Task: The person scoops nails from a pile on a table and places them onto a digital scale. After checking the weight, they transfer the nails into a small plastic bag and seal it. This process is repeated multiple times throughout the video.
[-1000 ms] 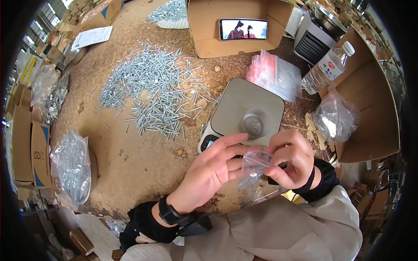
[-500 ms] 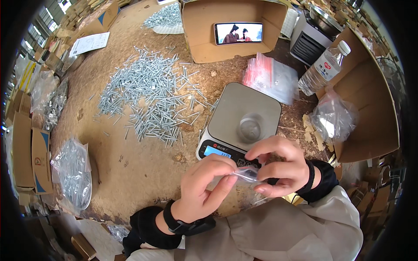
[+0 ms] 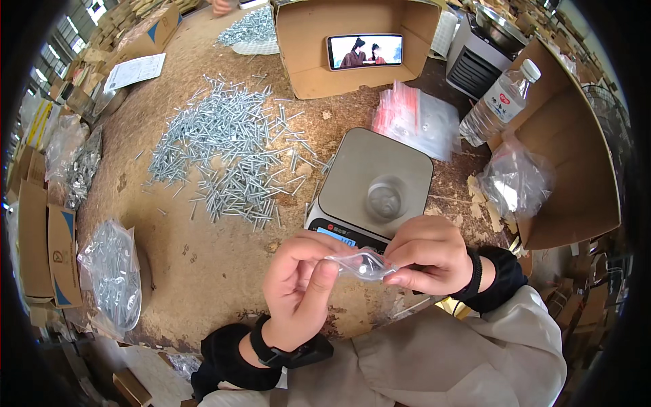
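L hand (image 3: 293, 288) has shifted left since the prev. frame, so the small clear plastic bag (image 3: 367, 264) is now stretched wider betw. it & R hand (image 3: 434, 256). L: thumb & fingers pinched on bag's left end. R: similar narrow pinch on its right end. Bag's held up just on the near side of the white scale w/ square grey platform (image 3: 356, 163); round clear plastic cup (image 3: 385, 198) sits on top. Writing: scale's blue-lit display (image 3: 332, 235) shows dark digits; clear plastic bottle (image 3: 498, 105) has label w/ red mark; white paper sheet (image 3: 135, 72) has print too small to read.
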Motion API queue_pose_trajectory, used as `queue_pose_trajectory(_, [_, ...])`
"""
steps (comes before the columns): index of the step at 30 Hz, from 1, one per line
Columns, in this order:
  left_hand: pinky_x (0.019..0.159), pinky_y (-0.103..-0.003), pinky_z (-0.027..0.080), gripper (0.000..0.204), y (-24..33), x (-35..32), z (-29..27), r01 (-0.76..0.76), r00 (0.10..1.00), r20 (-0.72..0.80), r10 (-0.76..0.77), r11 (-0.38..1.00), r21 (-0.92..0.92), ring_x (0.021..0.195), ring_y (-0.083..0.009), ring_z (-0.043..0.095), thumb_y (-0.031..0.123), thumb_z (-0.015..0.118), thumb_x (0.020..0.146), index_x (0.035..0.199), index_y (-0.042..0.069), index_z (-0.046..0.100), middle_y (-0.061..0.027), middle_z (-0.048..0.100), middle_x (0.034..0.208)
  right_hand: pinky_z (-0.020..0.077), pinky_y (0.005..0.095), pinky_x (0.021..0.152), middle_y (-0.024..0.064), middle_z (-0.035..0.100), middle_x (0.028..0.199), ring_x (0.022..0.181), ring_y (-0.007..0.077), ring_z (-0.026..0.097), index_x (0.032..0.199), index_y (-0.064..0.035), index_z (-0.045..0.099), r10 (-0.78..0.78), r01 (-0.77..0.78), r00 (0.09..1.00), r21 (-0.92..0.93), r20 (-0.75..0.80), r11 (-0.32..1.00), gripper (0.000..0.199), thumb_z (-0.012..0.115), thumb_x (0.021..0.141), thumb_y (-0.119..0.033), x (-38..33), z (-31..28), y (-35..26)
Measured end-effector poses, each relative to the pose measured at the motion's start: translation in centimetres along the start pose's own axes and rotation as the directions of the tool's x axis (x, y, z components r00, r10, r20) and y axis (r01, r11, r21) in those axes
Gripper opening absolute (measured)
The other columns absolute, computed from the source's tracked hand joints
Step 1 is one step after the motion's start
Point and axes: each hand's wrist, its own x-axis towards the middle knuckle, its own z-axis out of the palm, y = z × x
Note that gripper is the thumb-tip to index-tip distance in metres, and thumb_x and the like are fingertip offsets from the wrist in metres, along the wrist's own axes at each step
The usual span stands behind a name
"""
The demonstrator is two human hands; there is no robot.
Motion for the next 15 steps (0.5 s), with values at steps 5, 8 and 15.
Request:
queue_pose_trajectory(5, [0.089,-0.033,0.050,0.008,-0.26,-0.08,0.56,0.016,1.000,-0.027,-0.016,1.000,-0.008,0.098,-0.0203,0.063,-0.003,0.051,0.098,0.106,-0.003,0.052,-0.0176,0.062,0.106,0.0455,0.0344,0.054,0.0057,0.064,0.072,0.060,0.0243,0.061,0.085,-0.0063,0.068,0.011,-0.013,1.000,-0.092,-0.016,0.996,0.017,0.079,0.081,-0.019,0.01,0.12,-0.02])
queue_pose_trajectory(8, [0.087,-0.033,0.050,0.009,-0.42,0.09,0.71,0.002,1.000,-0.014,-0.003,1.000,-0.011,0.097,-0.0220,0.063,-0.004,0.055,0.096,0.104,-0.003,0.054,-0.0163,0.064,0.103,0.0456,0.0341,0.053,0.0054,0.063,0.071,0.058,0.0239,0.061,0.084,-0.0061,0.067,-0.066,0.059,0.996,-0.114,-0.065,0.992,0.019,0.079,0.081,-0.022,-0.14,0.10,0.05])
queue_pose_trajectory(15, [0.075,-0.032,0.051,0.012,-0.10,0.17,0.42,-0.029,0.995,0.102,-0.006,0.940,0.339,0.084,-0.0238,0.064,-0.001,0.066,0.089,0.099,-0.003,0.059,-0.0151,0.066,0.093,0.0476,0.0337,0.054,0.0054,0.063,0.071,0.057,0.0237,0.061,0.084,-0.0046,0.067,-0.153,0.137,0.984,-0.153,-0.095,0.979,0.023,0.078,0.081,-0.024,-0.22,-0.14,0.18])
